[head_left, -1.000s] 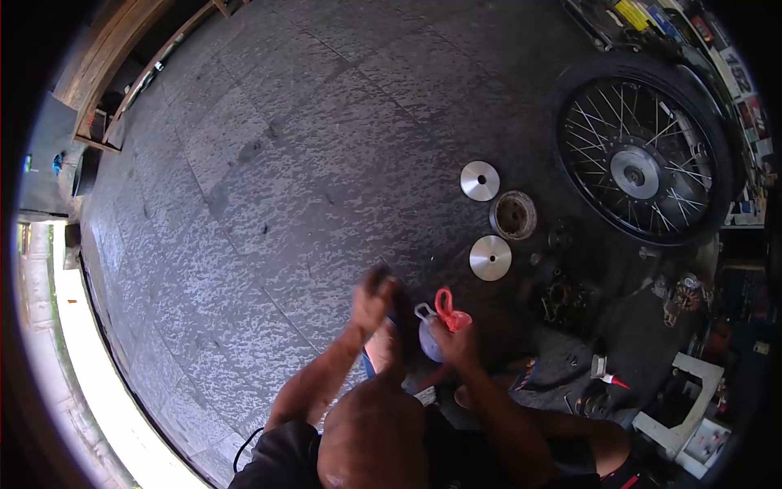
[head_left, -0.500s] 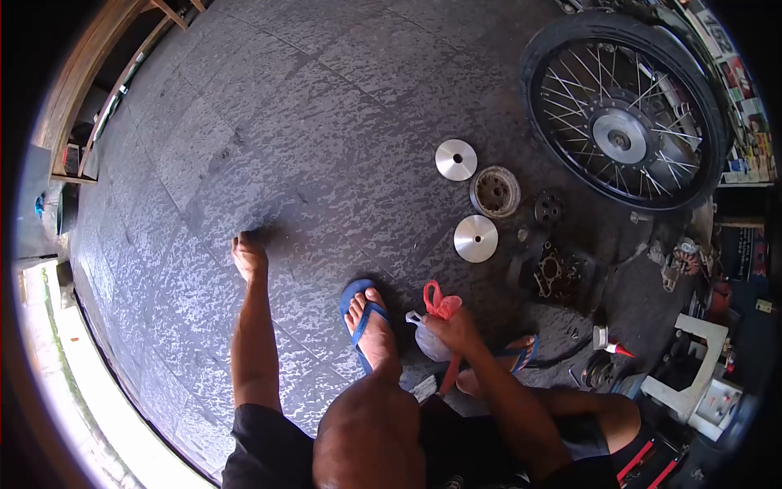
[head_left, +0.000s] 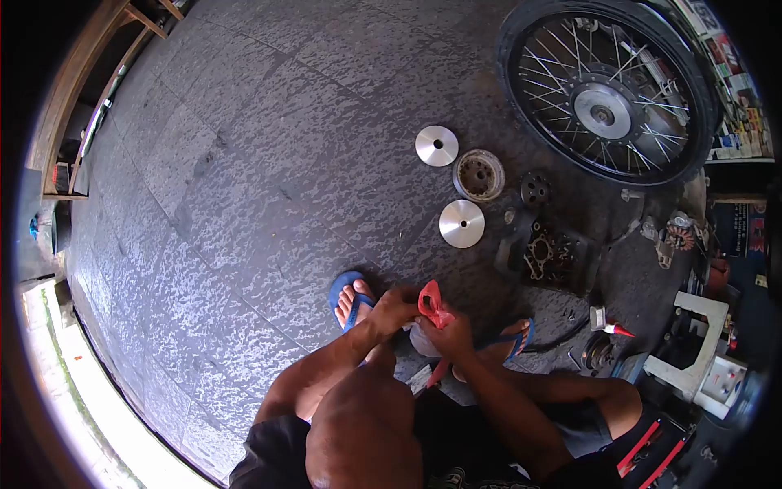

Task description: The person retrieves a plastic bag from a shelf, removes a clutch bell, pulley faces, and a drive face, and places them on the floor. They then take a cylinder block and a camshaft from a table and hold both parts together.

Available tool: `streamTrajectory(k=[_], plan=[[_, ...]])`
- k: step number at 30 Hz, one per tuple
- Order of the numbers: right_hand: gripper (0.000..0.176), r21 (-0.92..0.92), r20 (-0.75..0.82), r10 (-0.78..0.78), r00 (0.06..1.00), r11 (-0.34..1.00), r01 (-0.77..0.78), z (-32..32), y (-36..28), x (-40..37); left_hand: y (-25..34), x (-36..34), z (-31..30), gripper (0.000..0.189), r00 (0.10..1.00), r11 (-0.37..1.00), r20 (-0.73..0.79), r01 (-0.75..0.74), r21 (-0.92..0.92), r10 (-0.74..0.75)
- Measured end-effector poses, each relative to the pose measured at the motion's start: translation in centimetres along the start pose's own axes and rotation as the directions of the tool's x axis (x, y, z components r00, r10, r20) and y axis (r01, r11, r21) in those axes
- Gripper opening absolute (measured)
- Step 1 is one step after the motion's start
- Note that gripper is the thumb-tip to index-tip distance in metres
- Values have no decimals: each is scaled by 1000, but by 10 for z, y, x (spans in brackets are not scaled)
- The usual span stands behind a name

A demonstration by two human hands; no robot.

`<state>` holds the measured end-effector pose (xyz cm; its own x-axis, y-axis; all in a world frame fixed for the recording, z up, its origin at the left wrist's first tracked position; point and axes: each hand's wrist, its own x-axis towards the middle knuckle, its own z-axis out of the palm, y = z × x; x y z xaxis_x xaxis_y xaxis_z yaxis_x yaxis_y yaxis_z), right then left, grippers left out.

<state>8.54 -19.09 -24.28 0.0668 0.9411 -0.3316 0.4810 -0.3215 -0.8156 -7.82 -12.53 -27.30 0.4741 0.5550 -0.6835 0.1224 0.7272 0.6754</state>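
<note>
A translucent plastic bag (head_left: 422, 343) hangs low between my knees, with a red plastic loop (head_left: 429, 297) sticking up from its top. My right hand (head_left: 454, 332) is closed around the gathered neck of the bag. From the other side my left hand (head_left: 397, 310) meets it, fingers bent and pressed against the bag's top beside the red loop. My left fingertips are partly hidden. Below my right hand, a red strip (head_left: 438, 372) trails down. What the bag contains cannot be made out.
Two shiny metal discs (head_left: 437, 146) (head_left: 462, 224) lie by a round drum-like part (head_left: 479, 176). A spoked wheel (head_left: 603, 112) with its tyre is at upper right. A dark engine casing (head_left: 550, 253), a red-tipped tube (head_left: 612, 327) and a pale metal frame (head_left: 689, 342) stand to the right.
My left hand has come in from the floor at left to the bag's top. My right hand keeps its hold on the bag. The view has shifted slightly.
</note>
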Motion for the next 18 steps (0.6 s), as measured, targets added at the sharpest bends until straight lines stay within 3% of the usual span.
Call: streamTrajectory(k=[1,3,5,6,7,8,9,11,12,16,18], plan=[[35,-2,-3,-1,1000,1000,1,-2,3,-2,-3,1,-2,41,995,982,97,27,-186,-9],[25,118,-19,141,990,983,-138,-5,5,-3,-6,5,-9,39,995,990,101,-7,-142,21],[23,125,-34,167,985,979,-162,-7,8,-3,-3,11,-13,38,993,995,110,-42,-91,52],[23,127,-41,196,980,974,-189,-9,10,-2,2,15,-14,37,929,819,-84,-272,505,361],[23,130,-51,194,980,974,-186,-10,11,-2,7,21,-16,37,731,311,-50,-227,923,680],[24,181,-42,224,974,960,-213,-11,14,-2,16,29,-21,37,674,131,38,-198,971,737],[25,232,-34,252,967,943,-238,-14,14,1,18,37,-28,37,668,119,52,-208,971,743],[26,208,-34,264,964,945,-252,-20,13,1,14,54,-41,30,676,-93,166,-143,985,718],[26,181,-19,277,961,946,-270,-22,13,1,12,62,-48,26,744,-96,181,-155,983,643],[28,173,-49,328,944,933,-315,-22,13,2,9,72,-54,26,732,-86,236,-236,968,639],[28,259,-23,303,953,922,-287,-18,14,2,17,62,-40,16,652,370,-43,-373,851,757]])
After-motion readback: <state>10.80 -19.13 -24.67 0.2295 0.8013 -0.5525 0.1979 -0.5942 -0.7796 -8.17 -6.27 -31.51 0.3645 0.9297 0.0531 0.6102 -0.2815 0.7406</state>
